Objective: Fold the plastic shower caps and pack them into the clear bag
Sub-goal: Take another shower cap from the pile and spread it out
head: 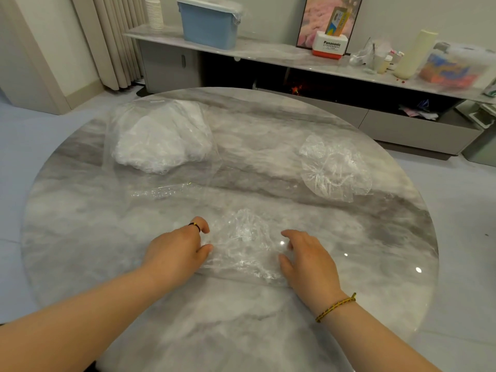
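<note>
Fingers of both hands are loosely bent, thumb and forefinger apart, tips resting on the film rather than pinching it. The left hand [177, 248], a dark ring on one finger, touches the left edge of a crumpled shower cap [241, 242]; the right hand [308, 260], a braided cord at its wrist, touches the right edge. The cap lies flat on the round marble table [268, 331], near its front. Farther right lies a second cap [335, 167], spread open. At the far left lies the clear bag [161, 138], holding a white heap of caps.
</note>
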Demonstrator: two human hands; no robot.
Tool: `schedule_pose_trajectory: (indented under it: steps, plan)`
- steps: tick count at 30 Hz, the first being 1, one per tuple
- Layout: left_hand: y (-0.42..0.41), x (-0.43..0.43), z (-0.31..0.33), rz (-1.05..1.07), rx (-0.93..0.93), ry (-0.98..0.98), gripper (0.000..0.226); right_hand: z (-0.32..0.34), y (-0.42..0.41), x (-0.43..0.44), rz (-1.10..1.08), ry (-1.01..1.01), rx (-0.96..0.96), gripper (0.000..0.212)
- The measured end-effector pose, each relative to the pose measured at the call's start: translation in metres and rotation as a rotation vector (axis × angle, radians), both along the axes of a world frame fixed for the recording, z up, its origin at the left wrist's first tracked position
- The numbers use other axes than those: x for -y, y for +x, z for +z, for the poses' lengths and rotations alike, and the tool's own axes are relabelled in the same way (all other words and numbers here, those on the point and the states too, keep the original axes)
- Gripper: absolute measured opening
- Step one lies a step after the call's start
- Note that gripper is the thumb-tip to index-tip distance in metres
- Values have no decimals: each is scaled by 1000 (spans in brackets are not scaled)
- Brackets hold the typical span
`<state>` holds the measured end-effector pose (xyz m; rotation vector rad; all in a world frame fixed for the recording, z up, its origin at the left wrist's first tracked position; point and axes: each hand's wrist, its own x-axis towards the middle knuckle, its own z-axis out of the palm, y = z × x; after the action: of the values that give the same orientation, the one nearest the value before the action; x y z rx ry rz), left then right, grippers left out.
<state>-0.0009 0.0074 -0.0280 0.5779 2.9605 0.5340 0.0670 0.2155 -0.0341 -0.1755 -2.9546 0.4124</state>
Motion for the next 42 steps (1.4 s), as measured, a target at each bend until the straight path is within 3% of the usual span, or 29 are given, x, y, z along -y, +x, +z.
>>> schedule_pose_trajectory:
  steps: [3, 6, 8, 12, 15, 17, 19, 21, 24, 29, 34, 37, 40, 42]
  plan:
    - [5, -3, 8, -25, -163, -117, 32, -14, 2, 6, 163, 64, -331, 36]
    - [1, -2, 1, -177, -427, 18, 37, -12, 4, 18, 376, -9, -394, 38]
    - [1, 0, -1, -299, -504, 111, 26, -11, 7, 23, 460, -15, -384, 37]
    - [8, -5, -1, -545, -469, 53, 34, -15, 7, 22, 474, 36, -253, 38]
    - [7, -3, -10, -659, -305, -164, 55, -14, 8, 21, 406, 109, -23, 68]
    - [5, 1, -9, -633, -183, -335, 74, -16, 9, 19, 389, 139, 131, 73]
    - [3, 6, -14, -584, -128, -399, 78, -20, 12, 17, 383, 159, 222, 75]
    - [7, 3, -8, -566, -101, -433, 84, -23, 10, 15, 369, 176, 164, 77]
    - [4, -1, -13, -543, -89, -262, 99, -20, 4, 14, 392, 157, 70, 57]
    - [0, -2, -11, -469, -112, -160, 67, -18, -2, 6, 358, 47, -72, 48]
    - [-7, -1, -10, -367, -174, -44, 58, -9, -3, 3, 260, -132, -57, 34]
    - [-8, 1, -7, -248, -40, 138, 55, 1, -3, -4, 91, -444, 80, 30]
    - [-10, 5, -3, -51, 273, 318, 28, 5, -4, -7, -21, -689, 80, 27]
    - [-13, 6, -2, 25, 354, 407, 26, 5, -5, -7, -74, -801, 104, 30]
